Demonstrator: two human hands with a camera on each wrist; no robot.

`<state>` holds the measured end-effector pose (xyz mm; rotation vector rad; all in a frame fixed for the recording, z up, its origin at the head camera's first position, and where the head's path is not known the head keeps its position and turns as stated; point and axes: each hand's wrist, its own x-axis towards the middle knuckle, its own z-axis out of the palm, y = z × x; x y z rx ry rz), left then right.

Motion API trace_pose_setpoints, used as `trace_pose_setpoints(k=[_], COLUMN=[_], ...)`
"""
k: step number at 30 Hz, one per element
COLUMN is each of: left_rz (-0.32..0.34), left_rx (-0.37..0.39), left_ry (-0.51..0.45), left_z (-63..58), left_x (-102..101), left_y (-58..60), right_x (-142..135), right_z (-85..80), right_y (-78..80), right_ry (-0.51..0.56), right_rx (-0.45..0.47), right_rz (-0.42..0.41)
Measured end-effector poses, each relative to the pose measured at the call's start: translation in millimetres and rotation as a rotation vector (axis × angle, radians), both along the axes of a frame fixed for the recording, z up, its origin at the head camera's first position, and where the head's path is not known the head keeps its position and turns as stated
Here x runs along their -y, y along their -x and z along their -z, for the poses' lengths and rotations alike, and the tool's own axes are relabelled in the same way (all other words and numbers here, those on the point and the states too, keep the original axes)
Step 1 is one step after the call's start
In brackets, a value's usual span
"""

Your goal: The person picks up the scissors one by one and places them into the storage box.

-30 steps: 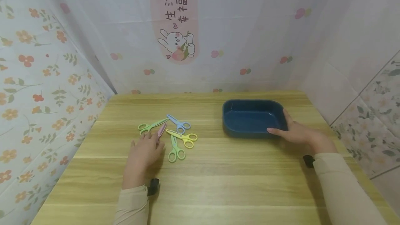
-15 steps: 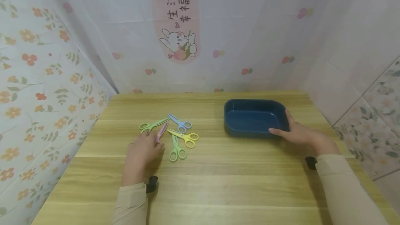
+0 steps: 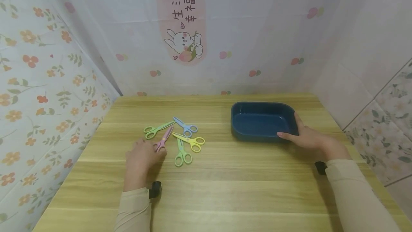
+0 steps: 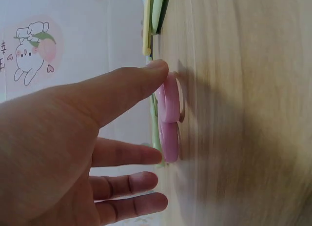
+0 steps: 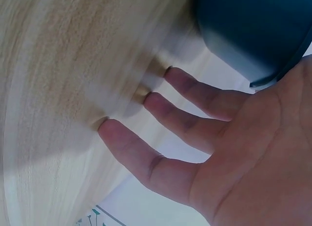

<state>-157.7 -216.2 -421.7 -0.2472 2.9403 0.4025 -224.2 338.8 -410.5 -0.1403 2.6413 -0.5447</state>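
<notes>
My left hand (image 3: 141, 156) reaches down at the pink scissors (image 3: 164, 139), its fingers fairly straight and spread. In the left wrist view, the thumb is right at one pink handle loop (image 4: 170, 99) and a fingertip is near the other. Around them on the table lie green scissors (image 3: 156, 130), blue scissors (image 3: 186, 126), yellow scissors (image 3: 190, 141) and a second green pair (image 3: 182, 153), partly under the yellow one. My right hand (image 3: 307, 137) grips the near right corner of a dark blue box (image 3: 257, 139), thumb over its rim. Its other fingers (image 5: 185, 126) reach down to the table.
The open-topped box stands on the right half of the wooden table (image 3: 212, 196). Printed cloth walls (image 3: 264, 35) border the table's back and sides. A small black wrist camera (image 3: 156, 189) sits beside the left sleeve, and another (image 3: 320, 168) beside the right.
My left hand has drawn back slightly toward me and to the left, uncovering the pink scissors' handles. The right hand keeps its place at the box. The head view has shifted slightly.
</notes>
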Motion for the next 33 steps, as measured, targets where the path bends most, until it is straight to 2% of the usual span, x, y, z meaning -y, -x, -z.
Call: trace_pose_setpoints(k=[6,17,33], left_rz=[-0.03,-0.003,-0.014], left_rx=[0.005,0.021,-0.001], left_ry=[0.0,0.023,0.015], left_z=[1.3,2.9,3.8], left_x=[0.1,0.1,0.5], left_y=[1.1,4.1,3.4], right_x=[-1.6,1.6,1.6], right_z=[1.5,-1.6,-2.3], right_y=[-0.5,-1.6,0.1], right_ry=[0.007,0.018,0.029], right_rx=[0.024,0.008,0.001], right_rz=[0.006,-0.011,-0.012])
